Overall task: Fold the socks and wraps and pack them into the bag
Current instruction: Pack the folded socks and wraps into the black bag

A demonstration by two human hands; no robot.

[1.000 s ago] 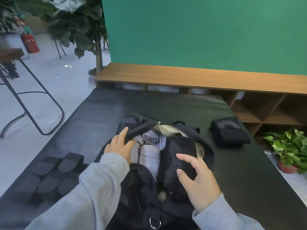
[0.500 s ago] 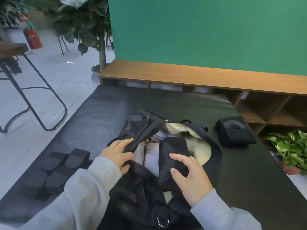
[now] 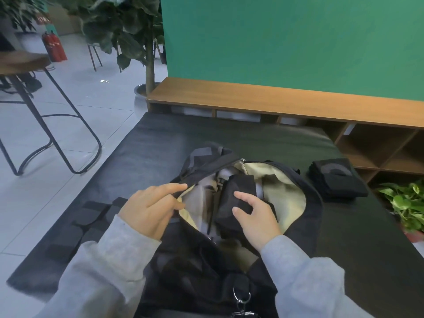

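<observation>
A black bag with a cream lining lies open on the dark table in front of me. My left hand pinches the bag's left rim and holds the mouth open. My right hand grips a folded black sock bundle that sits inside the opening, beside grey folded pieces. A stack of folded black wraps lies on the table to the right of the bag. Several dark socks lie flat at the table's left edge.
A low wooden bench shelf runs behind the table below a green wall. A potted plant stands on the floor at right. A stool and a tree in a pot stand at left.
My right hand has pushed the black sock bundle deeper into the bag. My left hand has shifted from the bag's handle strap to its left rim, spreading the mouth wider.
</observation>
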